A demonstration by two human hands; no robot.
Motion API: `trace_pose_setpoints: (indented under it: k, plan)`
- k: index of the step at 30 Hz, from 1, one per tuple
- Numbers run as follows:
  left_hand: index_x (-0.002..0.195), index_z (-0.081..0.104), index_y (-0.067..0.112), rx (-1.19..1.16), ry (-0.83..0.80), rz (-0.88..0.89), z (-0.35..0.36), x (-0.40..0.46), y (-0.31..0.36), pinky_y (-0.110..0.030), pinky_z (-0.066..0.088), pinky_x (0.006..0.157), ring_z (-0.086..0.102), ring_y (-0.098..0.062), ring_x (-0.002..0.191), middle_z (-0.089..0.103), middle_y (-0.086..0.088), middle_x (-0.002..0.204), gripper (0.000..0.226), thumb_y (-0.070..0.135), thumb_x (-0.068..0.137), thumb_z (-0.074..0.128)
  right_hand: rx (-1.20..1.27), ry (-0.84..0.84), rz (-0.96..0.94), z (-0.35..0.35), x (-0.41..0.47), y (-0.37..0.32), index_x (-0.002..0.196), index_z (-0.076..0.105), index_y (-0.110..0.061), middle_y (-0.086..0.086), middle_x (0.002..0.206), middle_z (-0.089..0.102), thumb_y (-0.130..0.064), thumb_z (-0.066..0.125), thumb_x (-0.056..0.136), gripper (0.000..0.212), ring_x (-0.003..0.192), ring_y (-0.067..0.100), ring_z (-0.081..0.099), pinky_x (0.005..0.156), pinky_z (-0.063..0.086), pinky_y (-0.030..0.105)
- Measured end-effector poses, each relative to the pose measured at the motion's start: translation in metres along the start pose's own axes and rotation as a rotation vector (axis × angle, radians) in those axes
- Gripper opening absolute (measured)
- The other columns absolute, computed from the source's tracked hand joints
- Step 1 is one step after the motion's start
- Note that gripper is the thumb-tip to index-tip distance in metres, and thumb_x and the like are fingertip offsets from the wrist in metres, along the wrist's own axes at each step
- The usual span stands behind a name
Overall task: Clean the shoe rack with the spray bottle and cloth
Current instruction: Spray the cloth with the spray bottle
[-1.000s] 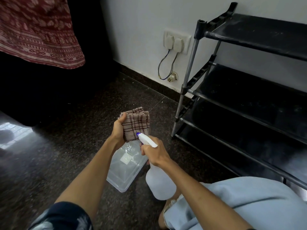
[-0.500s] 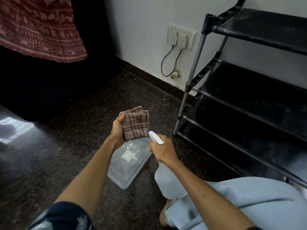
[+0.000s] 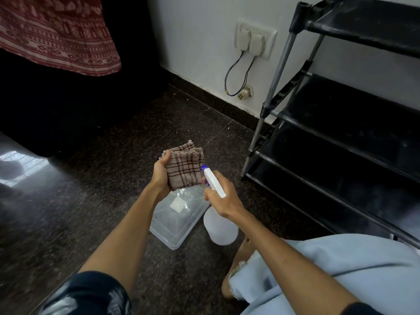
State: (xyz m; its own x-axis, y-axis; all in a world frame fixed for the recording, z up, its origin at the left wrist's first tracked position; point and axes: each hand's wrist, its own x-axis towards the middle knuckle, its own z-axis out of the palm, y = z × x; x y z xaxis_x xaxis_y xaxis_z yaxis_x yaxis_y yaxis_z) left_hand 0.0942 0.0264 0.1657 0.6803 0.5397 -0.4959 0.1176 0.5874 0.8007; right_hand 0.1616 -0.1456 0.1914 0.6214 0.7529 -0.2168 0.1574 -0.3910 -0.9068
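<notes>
- Your left hand (image 3: 161, 176) grips a folded checked cloth (image 3: 185, 170), thumb on the near face and the folds standing up above your fingers.
- Your right hand (image 3: 223, 200) is wrapped round the neck of a white spray bottle (image 3: 219, 220); the blue-tipped nozzle (image 3: 203, 167) points at the cloth and sits just beside its right edge.
- The bottle's round body hangs below your right wrist, above the dark floor (image 3: 79, 201).
- A clear plastic tub (image 3: 175, 226) lies on the floor directly under both hands, with its label facing up.
- The black shoe rack (image 3: 341, 133) stands to the right of your right hand, well apart from it, against the white wall.
- A wall socket (image 3: 254, 38) with two plugs and looping wires sits beyond your hands, left of the rack's post.
- A red patterned fabric (image 3: 56, 32) hangs far off to the left of your left hand.
</notes>
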Motion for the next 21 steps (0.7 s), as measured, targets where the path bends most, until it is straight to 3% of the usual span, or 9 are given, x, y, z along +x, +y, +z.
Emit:
trace_pose_setpoints:
  k: [2, 7, 10, 15, 21]
  plan:
    - [0.103, 0.068, 0.013, 0.001, -0.009, -0.006, -0.005, -0.002, -0.003, -0.041, 0.054, 0.073, 0.069, -0.029, 0.096, 0.072, -0.014, 0.103, 0.060, 0.052, 0.095, 0.024, 0.011, 0.001, -0.021, 0.001, 0.000, 0.001, 0.098, 0.053, -0.010, 0.018, 0.092, 0.059, -0.007, 0.054, 0.079, 0.019, 0.069, 0.016, 0.049, 0.058, 0.045, 0.027]
    - [0.101, 0.069, 0.015, -0.007, 0.028, -0.033, -0.018, -0.003, -0.011, -0.041, 0.055, 0.072, 0.070, -0.028, 0.093, 0.073, -0.012, 0.099, 0.059, 0.054, 0.094, 0.026, -0.034, 0.029, -0.079, 0.006, 0.003, 0.006, 0.100, 0.053, -0.022, -0.006, 0.090, 0.055, -0.014, 0.055, 0.080, 0.022, 0.076, 0.011, 0.055, 0.064, 0.048, 0.023]
    - [0.092, 0.074, 0.019, -0.023, 0.023, -0.049, -0.024, -0.005, -0.016, -0.042, 0.055, 0.073, 0.070, -0.028, 0.091, 0.074, -0.010, 0.098, 0.060, 0.053, 0.095, 0.025, -0.034, 0.039, -0.098, 0.006, 0.006, 0.010, 0.101, 0.052, -0.026, -0.007, 0.095, 0.055, -0.018, 0.055, 0.077, 0.025, 0.082, 0.010, 0.055, 0.070, 0.050, 0.028]
    - [0.092, 0.075, 0.017, -0.047, 0.003, -0.057, -0.022, -0.009, -0.024, -0.044, 0.054, 0.077, 0.071, -0.027, 0.091, 0.073, -0.011, 0.100, 0.061, 0.052, 0.095, 0.026, 0.003, 0.073, -0.121, 0.002, 0.008, 0.011, 0.100, 0.050, -0.032, -0.014, 0.088, 0.051, -0.020, 0.055, 0.076, 0.028, 0.073, -0.004, 0.050, 0.062, 0.038, 0.010]
    - [0.101, 0.073, 0.019, -0.026, -0.053, -0.046, 0.003, -0.012, -0.019, -0.049, 0.052, 0.085, 0.066, -0.031, 0.103, 0.071, -0.013, 0.109, 0.060, 0.056, 0.093, 0.027, 0.060, 0.119, -0.092, -0.014, 0.005, 0.009, 0.109, 0.049, -0.033, -0.009, 0.095, 0.054, -0.015, 0.054, 0.082, 0.033, 0.087, 0.007, 0.056, 0.072, 0.043, 0.018]
